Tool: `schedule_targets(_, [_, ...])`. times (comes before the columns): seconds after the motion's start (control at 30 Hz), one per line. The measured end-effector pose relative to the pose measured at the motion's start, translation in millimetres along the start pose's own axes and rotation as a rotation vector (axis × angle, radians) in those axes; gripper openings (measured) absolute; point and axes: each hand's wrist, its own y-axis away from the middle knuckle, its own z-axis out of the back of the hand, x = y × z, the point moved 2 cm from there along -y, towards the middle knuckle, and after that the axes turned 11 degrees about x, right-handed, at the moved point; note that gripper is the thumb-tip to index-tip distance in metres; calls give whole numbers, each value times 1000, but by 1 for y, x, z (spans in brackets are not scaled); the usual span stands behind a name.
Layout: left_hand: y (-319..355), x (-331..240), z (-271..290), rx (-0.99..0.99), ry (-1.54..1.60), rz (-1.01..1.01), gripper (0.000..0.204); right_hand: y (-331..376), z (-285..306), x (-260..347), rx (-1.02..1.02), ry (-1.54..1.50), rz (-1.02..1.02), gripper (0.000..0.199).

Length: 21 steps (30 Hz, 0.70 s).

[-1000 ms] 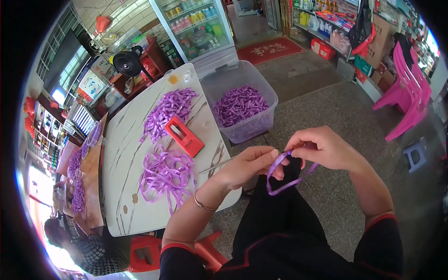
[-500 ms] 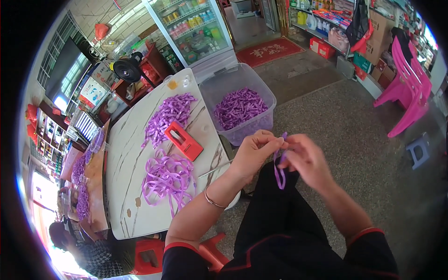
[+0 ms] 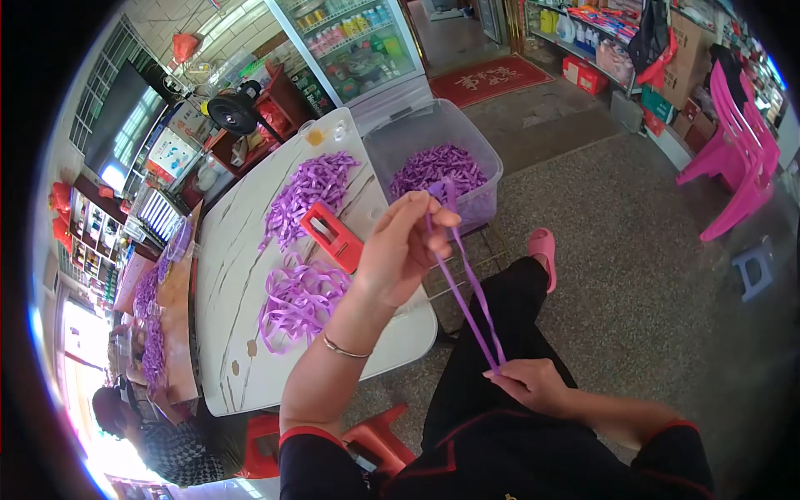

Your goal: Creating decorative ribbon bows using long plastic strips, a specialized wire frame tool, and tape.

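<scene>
A purple ribbon (image 3: 468, 304) runs as a long loop between my two hands. My left hand (image 3: 406, 246), raised beside the table edge, pinches its upper end, where a bunched bit of purple ribbon sticks up. Down by my lap, my right hand (image 3: 533, 385) is closed on the lower end of the loop. On the table, to the left of my left hand, lies a loose tangle of purple ribbon (image 3: 302, 304). Behind it are a red tool with a slot (image 3: 332, 237) and a heap of short folded purple pieces (image 3: 312, 196).
The white marble-patterned table (image 3: 242, 275) extends to my left. A clear plastic bin (image 3: 492, 158) holding purple pieces stands at its far right corner. Red stools (image 3: 379, 442) stand near my left elbow. Another person (image 3: 158, 429) sits at a second table with more purple strips.
My hands have parted: the left rose up and away, the right came down toward my lap. The ribbon between them is now stretched into a long loop.
</scene>
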Motion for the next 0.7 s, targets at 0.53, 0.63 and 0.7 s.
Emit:
schedule_targets(0.53, [100,4,31,61,-694,470,17,-17,113,-13,-206,669,21,51])
schedule_targets(0.63, [108,16,38,56,-669,493,17,-10,106,-16,-99,548,-99,35])
schedule_targets(0.7, [105,22,37,105,-629,482,16,-9,100,-21,31,531,-175,32])
